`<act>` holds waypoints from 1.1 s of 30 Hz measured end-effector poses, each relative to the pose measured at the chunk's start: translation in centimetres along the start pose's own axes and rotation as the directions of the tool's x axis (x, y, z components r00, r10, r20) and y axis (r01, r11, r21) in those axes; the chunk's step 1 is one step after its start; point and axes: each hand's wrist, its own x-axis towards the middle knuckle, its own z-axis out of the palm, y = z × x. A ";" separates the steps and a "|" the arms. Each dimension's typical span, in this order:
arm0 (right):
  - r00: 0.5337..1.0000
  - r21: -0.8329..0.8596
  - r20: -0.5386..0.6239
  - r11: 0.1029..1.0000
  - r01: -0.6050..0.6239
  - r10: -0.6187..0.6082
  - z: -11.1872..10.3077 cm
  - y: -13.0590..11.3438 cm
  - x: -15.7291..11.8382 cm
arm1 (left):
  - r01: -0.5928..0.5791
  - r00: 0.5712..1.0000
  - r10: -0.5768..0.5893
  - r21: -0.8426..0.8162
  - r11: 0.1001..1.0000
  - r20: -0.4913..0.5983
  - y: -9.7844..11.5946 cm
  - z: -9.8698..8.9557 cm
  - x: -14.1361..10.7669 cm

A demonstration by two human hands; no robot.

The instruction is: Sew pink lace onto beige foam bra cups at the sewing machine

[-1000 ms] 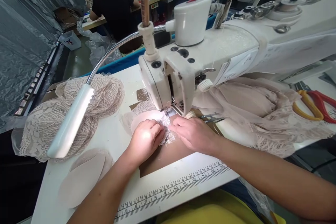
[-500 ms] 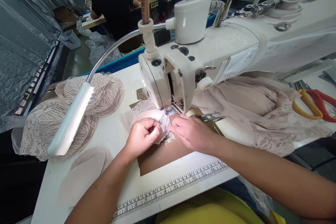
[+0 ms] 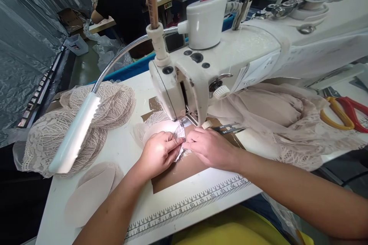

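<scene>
A pale lace-covered cup piece (image 3: 178, 133) lies under the needle area of the white sewing machine (image 3: 184, 84), lit by the lamp. My left hand (image 3: 161, 151) is closed on its near edge, thumb and fingers pinching the lace. Close beside it, my right hand (image 3: 212, 147) has its fingers drawn together at the right edge of the same lace, fingertips almost meeting the left thumb. Beneath both hands is a brown sheet (image 3: 181, 174) fixed on the table. The needle tip and presser foot are partly hidden by the machine head.
Stacked lace cups (image 3: 66, 134) and smooth beige cups (image 3: 89, 195) lie to the left, under a gooseneck lamp (image 3: 76, 134). At right are beige lace fabric (image 3: 276, 115), small snips (image 3: 230, 127) and red-and-yellow-handled scissors (image 3: 340, 113). A printed ruler (image 3: 189, 208) runs along the front edge.
My left hand has turned over the lace, its thumb now stretched right toward my right fingertips. The lace edge has shifted slightly. My right hand stays nearly in place, and the view moves a little.
</scene>
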 end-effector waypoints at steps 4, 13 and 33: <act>0.992 0.042 -0.096 0.996 -0.073 0.077 0.2 0.2 0.2 | -0.055 0.998 0.056 0.088 0.995 -0.008 0.1 0.1 -0.1; 0.986 -0.213 -0.075 0.964 -0.160 0.147 0.6 -0.3 0.7 | -0.104 0.993 0.106 0.044 0.994 -0.046 0.1 -0.3 0.2; 0.956 -0.226 -0.064 0.929 -0.294 0.287 0.5 -0.5 1.3 | -0.059 0.997 0.047 0.202 0.978 0.062 0.4 -0.2 0.7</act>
